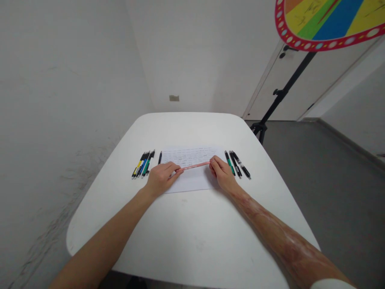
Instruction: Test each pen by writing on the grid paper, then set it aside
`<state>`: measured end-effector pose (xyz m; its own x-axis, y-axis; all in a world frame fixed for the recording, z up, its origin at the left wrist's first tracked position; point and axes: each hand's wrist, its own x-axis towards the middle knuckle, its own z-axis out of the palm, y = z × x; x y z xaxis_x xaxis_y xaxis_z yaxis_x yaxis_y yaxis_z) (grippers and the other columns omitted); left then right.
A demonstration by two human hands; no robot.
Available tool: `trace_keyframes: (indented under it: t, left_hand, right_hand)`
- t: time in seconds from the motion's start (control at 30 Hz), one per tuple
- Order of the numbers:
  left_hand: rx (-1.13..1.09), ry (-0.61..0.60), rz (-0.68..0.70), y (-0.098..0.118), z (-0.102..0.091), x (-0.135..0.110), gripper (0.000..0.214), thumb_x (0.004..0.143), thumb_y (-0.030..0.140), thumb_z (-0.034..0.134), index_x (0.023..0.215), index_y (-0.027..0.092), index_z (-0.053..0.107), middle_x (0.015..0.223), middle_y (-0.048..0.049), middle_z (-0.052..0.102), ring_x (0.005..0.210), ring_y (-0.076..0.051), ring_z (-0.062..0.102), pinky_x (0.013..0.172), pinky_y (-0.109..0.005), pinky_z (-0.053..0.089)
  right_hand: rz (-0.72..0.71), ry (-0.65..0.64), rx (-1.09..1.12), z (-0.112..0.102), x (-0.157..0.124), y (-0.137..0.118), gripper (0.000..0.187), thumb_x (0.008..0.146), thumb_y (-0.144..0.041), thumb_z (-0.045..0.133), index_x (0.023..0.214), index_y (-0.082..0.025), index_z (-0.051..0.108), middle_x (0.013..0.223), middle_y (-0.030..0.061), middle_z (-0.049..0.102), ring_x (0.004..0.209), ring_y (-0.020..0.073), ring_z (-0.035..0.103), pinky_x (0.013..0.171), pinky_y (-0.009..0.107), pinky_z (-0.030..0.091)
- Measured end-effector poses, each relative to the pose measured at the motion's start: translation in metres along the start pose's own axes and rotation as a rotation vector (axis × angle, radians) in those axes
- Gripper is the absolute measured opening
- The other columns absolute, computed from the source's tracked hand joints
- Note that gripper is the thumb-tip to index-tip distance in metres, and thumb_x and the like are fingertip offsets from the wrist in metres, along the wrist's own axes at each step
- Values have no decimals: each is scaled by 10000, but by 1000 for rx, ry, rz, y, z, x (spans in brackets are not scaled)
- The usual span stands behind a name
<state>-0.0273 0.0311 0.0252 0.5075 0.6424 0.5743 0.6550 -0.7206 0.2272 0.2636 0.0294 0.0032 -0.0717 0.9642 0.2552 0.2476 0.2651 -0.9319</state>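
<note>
A thin pink pencil (195,165) with faint printing on its side is stretched between both hands, slightly higher at its right end. My left hand (164,175) pinches its left end with thumb and fingers. At the other end, my right hand (221,171) grips it with curled fingers. Below the pencil lies a white sheet of paper (189,182), its upper half covered in rows of handwriting. A black pen (160,157) rests at the paper's left edge, just beyond my left hand.
Several pens (143,163) with yellow, blue and green parts lie side by side left of the paper. Right of my right hand are a green-and-black pen (229,162) and black pens (240,164). Beyond the white table (192,233) stands a colourful wheel (327,24) on a black tripod (281,94).
</note>
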Motion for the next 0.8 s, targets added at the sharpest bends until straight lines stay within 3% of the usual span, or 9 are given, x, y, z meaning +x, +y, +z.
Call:
trace_keyframes:
  t: [0.2,0.53,0.8]
  left_hand:
    - [8,-23,63,-2,0,0,349,1186,392,477,1003,188,693,882,-53,733,744,-162,664,698,-301,492]
    - [-116,-79,6,-5,4,-1,318,1177,390,462,1014,208,664,900,-57,692,790,-189,642,725,-326,503]
    - [-244,-65,-52,-2,3,1,434,1183,304,330,847,226,593,829,-47,664,798,-192,649,784,-341,515]
  right_hand:
    - [-44,-9,-67,0,0,-1,465,1125,-608,461,810,-266,445,706,-28,472,650,183,430,626,344,335]
    - [-88,-3,-121,-3,-1,-6,478,1125,-614,453,797,-267,438,701,-20,469,668,194,446,644,351,351]
    - [-108,-31,-98,-2,-5,-9,477,1124,-629,449,813,-268,468,708,-16,470,672,199,448,655,358,351]
